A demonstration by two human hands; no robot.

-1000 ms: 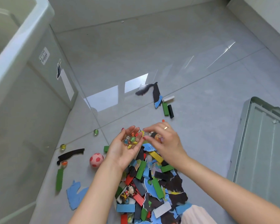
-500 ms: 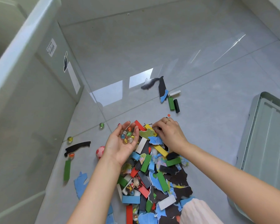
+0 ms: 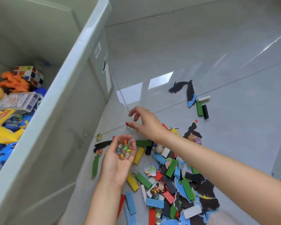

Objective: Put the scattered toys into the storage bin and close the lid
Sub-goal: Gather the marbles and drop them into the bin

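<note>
Fingers [image 3: 136, 113] of the right hand spread open just above a marble [image 3: 128, 127]; left fingers [image 3: 133, 143] cup marbles [image 3: 124, 149].

floor [image 3: 217, 46]: glossy, smooth tile
storage bin [image 3: 68, 65]: smooth, translucent plastic
marbles [image 3: 124, 149]: clear, shiny glass, beside bin

Pale green bin [image 3: 81, 51], multicoloured marbles [image 3: 124, 149] — perhaps glass
</note>
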